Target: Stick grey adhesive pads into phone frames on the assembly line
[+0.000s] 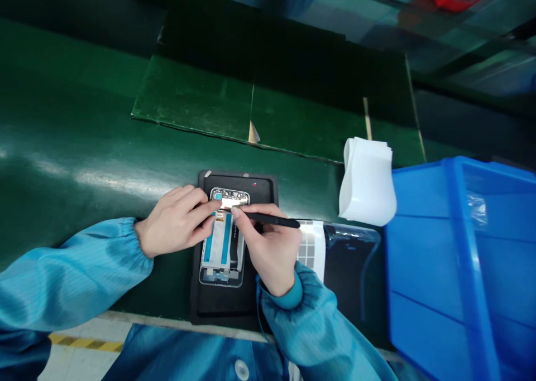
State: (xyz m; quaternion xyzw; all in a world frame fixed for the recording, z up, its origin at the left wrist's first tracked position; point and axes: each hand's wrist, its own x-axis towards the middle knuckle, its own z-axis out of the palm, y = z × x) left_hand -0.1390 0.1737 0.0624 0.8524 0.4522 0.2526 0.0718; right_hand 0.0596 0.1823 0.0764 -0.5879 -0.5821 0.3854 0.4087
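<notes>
An opened smartphone [215, 247] lies on a black mat [221, 308], its circuit board [229, 193] and the battery with blue strips [226, 239] exposed. My left hand [178, 219] reaches in from the left. Its index finger is stretched onto the upper part of the phone, the thumb apart from it near the left edge, the other fingers bent. Between thumb and fingers, my right hand [272, 244] grips black tweezers [274, 220]. They slant leftward, with the tip close to my left index fingertip, over the area between board and battery. Exactly what the tip touches is too small to tell.
Right of the mat lie a white sheet with grey squares [307, 244] and a dark, glossy film-covered panel [349, 269]. A folded white stack [366, 183] stands beside a blue bin [427, 252]. Behind, a green board [201, 96] lies across the green table [84, 135].
</notes>
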